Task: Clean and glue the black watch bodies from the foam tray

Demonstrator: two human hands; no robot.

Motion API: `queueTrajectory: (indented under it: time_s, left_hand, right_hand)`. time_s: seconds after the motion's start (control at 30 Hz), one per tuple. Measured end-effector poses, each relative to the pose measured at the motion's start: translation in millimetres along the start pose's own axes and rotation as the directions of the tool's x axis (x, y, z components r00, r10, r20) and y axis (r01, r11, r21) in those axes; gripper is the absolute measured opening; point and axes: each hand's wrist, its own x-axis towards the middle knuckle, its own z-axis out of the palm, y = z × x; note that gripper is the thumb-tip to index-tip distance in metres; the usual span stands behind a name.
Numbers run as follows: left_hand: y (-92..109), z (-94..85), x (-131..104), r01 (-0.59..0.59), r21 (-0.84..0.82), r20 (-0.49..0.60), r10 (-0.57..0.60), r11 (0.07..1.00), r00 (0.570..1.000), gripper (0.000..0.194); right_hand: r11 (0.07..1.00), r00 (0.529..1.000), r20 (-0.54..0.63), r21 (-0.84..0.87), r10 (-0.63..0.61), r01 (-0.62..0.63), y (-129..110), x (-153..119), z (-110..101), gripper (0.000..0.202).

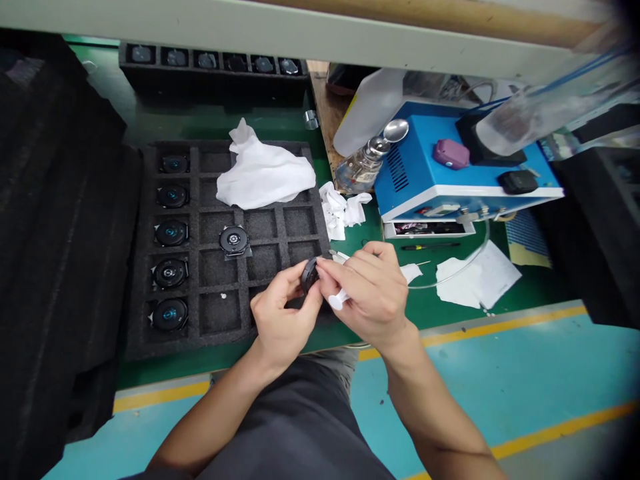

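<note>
I see my left hand (281,319) pinching a round black part (309,274) on edge. My right hand (373,293) presses a white swab (339,298) against it, above the black foam tray (210,327).

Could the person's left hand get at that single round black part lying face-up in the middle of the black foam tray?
Probably yes, once freed. The round black part with the pale centre lies uncovered in the black foam tray, just beyond the left hand, with nothing between them. But its fingers are pinching a small round black disc.
</note>
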Motion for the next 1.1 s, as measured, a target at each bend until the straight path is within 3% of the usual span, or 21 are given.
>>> queueTrajectory:
  time_s: [0.3,0.5,0.73,0.9,1.1]
  left_hand:
    - [9.5,4.1,6.3,0.184,-0.168,0.03,-0.182,0.968,0.983,0.027]
    - [4.7,3.6,3.7,0.126,-0.093,0.012,-0.126,0.988,0.992,0.03]
    - [4.1,2.9,1.5,0.082,-0.08,0.023,-0.08,0.993,0.997,0.028]
    - [7.2,3.6,3.4,0.2,-0.17,0.06,-0.193,0.965,0.979,0.027]
    - [11.0,1.8,11.3,0.33,-0.286,0.053,-0.329,0.899,0.943,0.029]
  right_hand:
    - [0.999,0.999,0.029,-0.036,0.016,-0.015,2.4,3.5,-7.5,0.007]
    - [0.997,0.994,0.107,-0.068,0.03,-0.023,-4.9,6.7,-15.6,0.007]
    - [0.998,0.981,0.182,0.011,0.065,-0.068,-1.7,9.5,-16.4,0.01]
    - [0.996,0.982,0.181,0.062,0.054,-0.066,1.1,10.7,-13.6,0.012]
    - [0.997,0.989,0.13,-0.041,0.066,-0.061,18.6,5.9,-27.4,0.012]
